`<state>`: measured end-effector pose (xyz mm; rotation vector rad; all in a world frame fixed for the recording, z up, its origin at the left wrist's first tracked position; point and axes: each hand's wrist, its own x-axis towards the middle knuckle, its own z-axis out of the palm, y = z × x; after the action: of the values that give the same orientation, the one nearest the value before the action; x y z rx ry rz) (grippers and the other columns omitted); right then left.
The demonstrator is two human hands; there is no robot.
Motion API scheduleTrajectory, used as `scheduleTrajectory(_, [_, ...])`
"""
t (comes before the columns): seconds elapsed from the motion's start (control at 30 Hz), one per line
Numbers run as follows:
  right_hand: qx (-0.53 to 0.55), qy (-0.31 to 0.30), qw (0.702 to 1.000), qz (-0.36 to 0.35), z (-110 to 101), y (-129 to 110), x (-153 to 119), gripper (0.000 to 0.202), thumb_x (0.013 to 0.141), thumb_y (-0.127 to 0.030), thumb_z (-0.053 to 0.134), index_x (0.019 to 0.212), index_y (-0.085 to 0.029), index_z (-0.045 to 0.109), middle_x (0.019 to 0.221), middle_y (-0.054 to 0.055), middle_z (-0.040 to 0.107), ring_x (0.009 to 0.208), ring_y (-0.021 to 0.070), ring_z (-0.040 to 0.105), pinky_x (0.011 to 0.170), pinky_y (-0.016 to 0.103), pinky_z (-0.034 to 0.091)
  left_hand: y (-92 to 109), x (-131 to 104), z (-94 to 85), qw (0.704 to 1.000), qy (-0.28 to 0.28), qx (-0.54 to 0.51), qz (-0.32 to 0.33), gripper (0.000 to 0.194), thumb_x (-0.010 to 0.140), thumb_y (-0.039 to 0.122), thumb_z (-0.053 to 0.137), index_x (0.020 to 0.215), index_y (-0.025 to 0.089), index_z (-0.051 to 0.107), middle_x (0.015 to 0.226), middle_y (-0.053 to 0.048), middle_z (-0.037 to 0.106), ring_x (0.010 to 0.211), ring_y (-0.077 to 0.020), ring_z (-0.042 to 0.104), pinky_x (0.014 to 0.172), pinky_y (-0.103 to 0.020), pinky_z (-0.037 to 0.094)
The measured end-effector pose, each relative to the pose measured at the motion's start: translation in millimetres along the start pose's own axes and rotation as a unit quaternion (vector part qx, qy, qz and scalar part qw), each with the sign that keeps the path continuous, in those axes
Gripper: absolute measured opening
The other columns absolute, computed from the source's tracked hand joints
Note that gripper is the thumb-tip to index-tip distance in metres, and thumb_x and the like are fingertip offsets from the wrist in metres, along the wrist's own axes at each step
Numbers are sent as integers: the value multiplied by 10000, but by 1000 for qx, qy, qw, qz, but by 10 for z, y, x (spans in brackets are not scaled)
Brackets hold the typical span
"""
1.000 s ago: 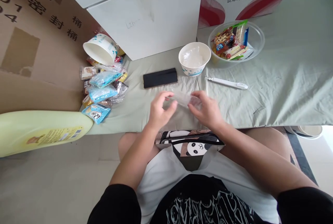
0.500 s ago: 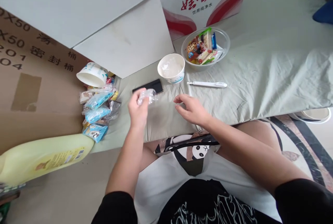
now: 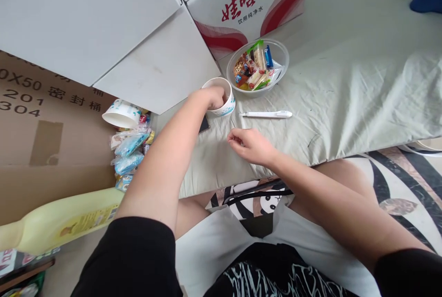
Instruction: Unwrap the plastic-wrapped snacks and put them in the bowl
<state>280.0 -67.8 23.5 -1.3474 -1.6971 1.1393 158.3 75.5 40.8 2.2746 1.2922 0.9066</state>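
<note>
While our left hand (image 3: 216, 98) dips into the cup (image 3: 228, 110) — fingertips out of sight, so we cannot tell whether they pinch anything — our right hand (image 3: 251, 145) hangs loosely curled on the near side, its grip unclear. The cup stands upright just left of the bowl (image 3: 285, 69), and the white tool (image 3: 271, 114) lies lengthwise left to right, nearer our right hand.

The paper bowl (image 3: 227, 110), white with blue print low on its outer wall, stands upright and open around the left fingers (image 3: 219, 100), which reach inside and hide most of its interior. It sits beyond the right fingers (image 3: 235, 136), well clear of them.
</note>
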Motion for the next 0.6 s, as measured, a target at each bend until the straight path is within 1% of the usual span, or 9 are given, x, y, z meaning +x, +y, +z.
scheduleTrajectory(0.1, [-5,3,1000,-3,-4,16,10,136,881,-221,505,824,-205,628,674,8,638,604,150,530,632,280,379,-61,-90,-225,1000,16,-11,-18,110,912,260,632,1010,212,622,930,-40,674,1013,-218,688,842,-340,551])
scheduleTrajectory(0.17, [-6,8,1000,-5,22,24,22,134,875,-245,510,824,-207,627,654,4,633,575,149,517,618,285,382,-145,-190,-538,999,37,-16,-32,122,913,250,618,1031,215,621,922,-32,675,981,-198,691,833,-323,550])
scheduleTrajectory(0.23, [-11,15,1000,-3,71,33,28,131,867,-274,519,813,-212,621,635,2,631,556,149,514,598,288,385,-278,-426,-922,997,57,-13,-51,111,906,243,605,1012,216,621,894,-20,670,925,-178,690,821,-308,547])
scheduleTrajectory(0.33, [-38,20,999,2,180,49,12,130,850,-303,528,801,-221,616,597,-4,611,530,150,510,574,293,387,-560,-1126,-1472,986,110,44,-115,77,878,224,583,946,214,617,869,-14,662,861,-170,676,832,-316,548])
scheduleTrajectory(0.37, [-51,19,998,3,223,54,0,134,848,-311,527,805,-223,618,583,-7,601,518,149,504,569,296,388,-667,-1424,-1618,973,151,89,-152,70,863,211,574,921,210,614,872,-23,661,867,-184,671,857,-340,548])
scheduleTrajectory(0.43, [-82,13,997,6,313,64,-24,145,845,-326,524,820,-226,625,569,-10,594,500,149,495,566,301,394,-870,-2018,-1838,923,214,197,-250,101,827,180,574,917,201,614,926,-65,668,948,-235,666,954,-413,529])
scheduleTrajectory(0.47, [-98,12,995,8,357,68,-35,150,841,-332,525,826,-226,629,571,-7,599,498,151,498,566,304,398,-960,-2277,-1914,896,219,249,-294,153,815,182,594,964,198,627,1008,-96,671,1042,-271,654,1015,-448,503])
scheduleTrajectory(0.53, [-133,15,991,13,439,74,-53,157,829,-338,526,831,-227,637,592,6,621,504,160,512,566,310,400,-1106,-2657,-2013,862,191,317,-347,329,802,235,660,1127,191,631,1227,-158,633,1239,-338,581,1125,-501,426])
scheduleTrajectory(0.6, [-168,30,985,22,500,73,-64,170,815,-342,524,841,-227,646,624,22,646,523,173,533,577,320,402,-1214,-2836,-2076,854,141,340,-367,525,798,307,708,1293,182,582,1419,-198,534,1383,-380,476,1194,-523,347])
